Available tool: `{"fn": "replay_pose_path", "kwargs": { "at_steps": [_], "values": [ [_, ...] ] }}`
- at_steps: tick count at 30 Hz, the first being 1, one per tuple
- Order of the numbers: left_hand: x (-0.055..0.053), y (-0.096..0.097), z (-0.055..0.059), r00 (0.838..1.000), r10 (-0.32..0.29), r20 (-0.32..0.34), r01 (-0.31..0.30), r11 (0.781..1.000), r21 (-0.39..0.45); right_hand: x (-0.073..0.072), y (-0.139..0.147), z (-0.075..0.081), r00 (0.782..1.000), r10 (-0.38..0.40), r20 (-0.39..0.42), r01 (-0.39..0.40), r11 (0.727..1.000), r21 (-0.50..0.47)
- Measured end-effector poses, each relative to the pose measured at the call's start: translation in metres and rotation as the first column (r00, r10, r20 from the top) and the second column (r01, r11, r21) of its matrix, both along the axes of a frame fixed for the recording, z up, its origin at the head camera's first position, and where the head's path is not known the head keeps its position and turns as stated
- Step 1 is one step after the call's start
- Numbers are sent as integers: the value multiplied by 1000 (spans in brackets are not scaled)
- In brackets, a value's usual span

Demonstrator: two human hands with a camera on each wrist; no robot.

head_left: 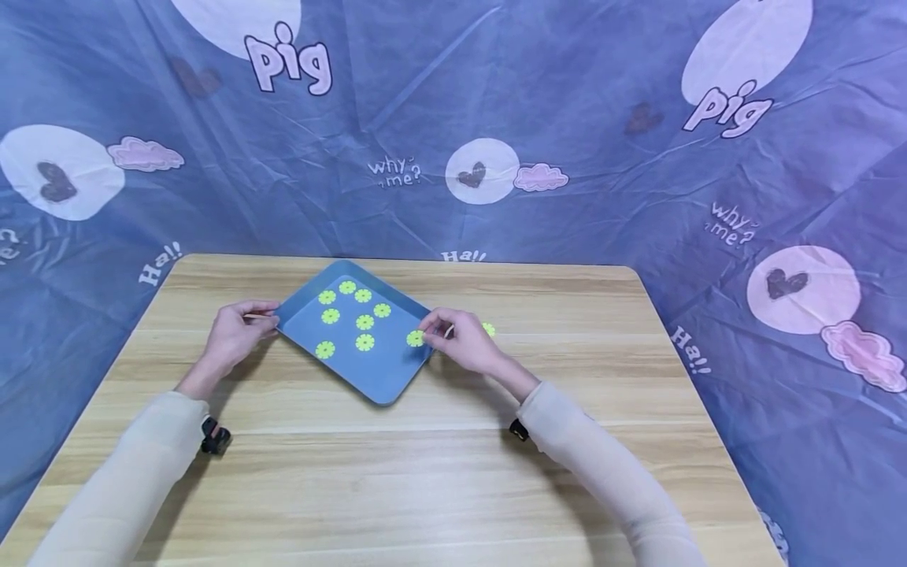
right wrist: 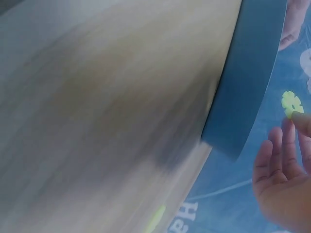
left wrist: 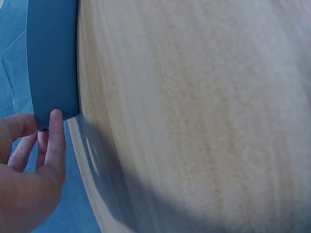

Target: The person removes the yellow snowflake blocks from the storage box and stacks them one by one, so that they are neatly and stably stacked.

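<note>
A blue rectangular tray [head_left: 386, 386] sits at an angle on the table, with several yellow-green notched plastic discs [head_left: 364, 322] spread over its floor. At its left corner, my left hand [head_left: 237, 335] holds the tray between thumb and fingers; the left wrist view shows a fingertip [left wrist: 56, 115] against the outer wall. My right hand [head_left: 464, 340] is over the right corner, pinching one disc [right wrist: 291, 103] between thumb and forefinger. That disc is above the rim in the right wrist view, while the other fingers of this hand are loosely bent.
Another yellow-green disc [head_left: 489, 329] lies on the wooden table [head_left: 397, 488] just beyond my right hand, partly hidden by it. A blue printed cloth [head_left: 397, 94] hangs behind the table and along its sides. Dark wrist cameras [head_left: 215, 437] show under the sleeves.
</note>
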State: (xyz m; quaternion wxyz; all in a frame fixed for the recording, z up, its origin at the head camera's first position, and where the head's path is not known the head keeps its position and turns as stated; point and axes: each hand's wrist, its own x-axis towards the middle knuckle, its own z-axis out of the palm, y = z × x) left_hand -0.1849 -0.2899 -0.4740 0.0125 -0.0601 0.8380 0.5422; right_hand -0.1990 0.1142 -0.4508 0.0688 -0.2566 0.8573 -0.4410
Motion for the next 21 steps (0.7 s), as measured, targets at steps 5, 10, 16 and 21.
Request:
{"fn": "replay_pose_path", "kwargs": {
  "at_steps": [5,10,16,21],
  "values": [
    [0,0,1,1000,-4,0,4,1000,9,-2,16,2,999,-40,17,41,998,-45],
    [-1,0,1,1000,-3,7,2,1000,21,-6,35,4,993,-108,45,112,990,-83],
    [0,0,2,1000,-6,10,6,1000,31,-9,58,0,985,-165,49,169,982,-86],
    [0,-1,2,1000,-9,16,9,999,35,-12,74,-3,979,-197,56,200,978,-57]
  ]
}}
